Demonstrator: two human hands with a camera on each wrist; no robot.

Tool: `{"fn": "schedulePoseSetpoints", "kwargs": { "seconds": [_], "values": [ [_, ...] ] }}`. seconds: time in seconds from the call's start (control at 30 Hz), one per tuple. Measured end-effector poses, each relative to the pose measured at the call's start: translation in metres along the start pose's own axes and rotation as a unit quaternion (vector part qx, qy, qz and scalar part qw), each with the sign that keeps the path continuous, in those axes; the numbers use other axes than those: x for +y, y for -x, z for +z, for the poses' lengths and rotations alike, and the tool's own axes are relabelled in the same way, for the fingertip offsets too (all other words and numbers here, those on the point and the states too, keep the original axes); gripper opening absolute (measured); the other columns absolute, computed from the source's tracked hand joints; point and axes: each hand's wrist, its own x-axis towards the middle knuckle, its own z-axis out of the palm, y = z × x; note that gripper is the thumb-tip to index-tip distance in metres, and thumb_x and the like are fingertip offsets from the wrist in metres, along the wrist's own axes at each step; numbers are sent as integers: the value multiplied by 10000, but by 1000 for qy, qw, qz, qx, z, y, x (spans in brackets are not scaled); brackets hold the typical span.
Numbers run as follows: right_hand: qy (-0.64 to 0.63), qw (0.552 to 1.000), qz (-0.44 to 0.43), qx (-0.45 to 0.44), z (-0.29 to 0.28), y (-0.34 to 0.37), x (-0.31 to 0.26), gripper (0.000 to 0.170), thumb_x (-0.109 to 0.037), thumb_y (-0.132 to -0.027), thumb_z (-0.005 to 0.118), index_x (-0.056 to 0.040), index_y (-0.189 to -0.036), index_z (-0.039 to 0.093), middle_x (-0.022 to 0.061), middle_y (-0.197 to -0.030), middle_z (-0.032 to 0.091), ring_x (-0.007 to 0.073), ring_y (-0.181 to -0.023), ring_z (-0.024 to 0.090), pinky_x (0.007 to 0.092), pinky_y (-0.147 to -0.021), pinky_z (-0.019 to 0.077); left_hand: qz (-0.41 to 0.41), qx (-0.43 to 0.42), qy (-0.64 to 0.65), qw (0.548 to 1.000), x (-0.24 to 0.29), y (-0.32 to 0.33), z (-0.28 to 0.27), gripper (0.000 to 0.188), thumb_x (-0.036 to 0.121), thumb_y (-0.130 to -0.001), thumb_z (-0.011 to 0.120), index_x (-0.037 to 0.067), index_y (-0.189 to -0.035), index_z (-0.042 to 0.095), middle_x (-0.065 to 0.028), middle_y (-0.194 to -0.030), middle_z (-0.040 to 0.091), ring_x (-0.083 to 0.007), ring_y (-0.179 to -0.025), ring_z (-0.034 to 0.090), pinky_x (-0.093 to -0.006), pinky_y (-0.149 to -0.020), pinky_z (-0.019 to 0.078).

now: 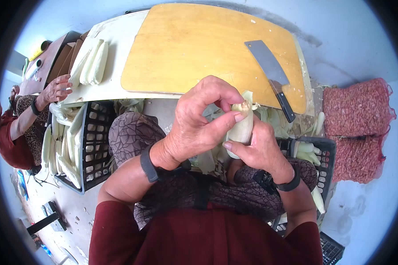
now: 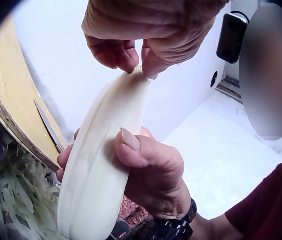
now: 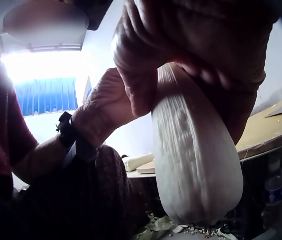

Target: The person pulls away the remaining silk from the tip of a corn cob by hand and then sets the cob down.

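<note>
A corn ear in pale husk (image 1: 240, 136) is held up over the person's lap. Its body lies in the grip of the right hand (image 1: 265, 148), with the thumb laid along the husk. At the upper end, where a rough broken tip shows in the head view, the left hand (image 1: 201, 121) pinches with thumb and forefinger. In the left wrist view the husked ear (image 2: 98, 160) slants below the left hand (image 2: 151, 32). From the right wrist the ear (image 3: 193, 155) hangs rounded end down under the right hand (image 3: 201, 45).
A yellow board (image 1: 199, 48) bears a cleaver (image 1: 269, 70). Husked ears (image 1: 93, 64) lie on the white tabletop beside another person's hand (image 1: 56, 90). Black crates (image 1: 97, 141) of corn flank the lap; red mesh sacks (image 1: 356, 110) stand at right.
</note>
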Motion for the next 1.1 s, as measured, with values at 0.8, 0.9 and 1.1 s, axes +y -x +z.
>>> {"fn": "schedulePoseSetpoints", "kwargs": {
  "seconds": [0.8,0.9,1.1],
  "values": [
    [9,1000,-16,-15,-1,1,4,503,-268,-653,785,40,-987,570,194,-733,640,371,-703,653,426,-632,513,-88,6,58,994,-8,0,-3,161,-50,-777,688,29,-895,613,-27,-894,578,-108,-841,532,-259,-774,436],
    [2,1000,-14,-12,-2,1,0,498,-261,-651,783,43,-984,570,199,-743,644,373,-704,654,426,-633,513,-68,-14,40,997,-9,1,-5,159,-56,-768,693,33,-876,619,-30,-898,576,-111,-841,530,-256,-769,430],
    [-11,999,8,-36,-2,1,-3,487,-252,-653,780,32,-992,576,197,-771,653,368,-738,659,422,-658,515,-26,-12,-38,999,-7,0,-4,112,17,-792,683,26,-823,575,-34,-829,558,-123,-741,521,-262,-688,445]
  ]
}}
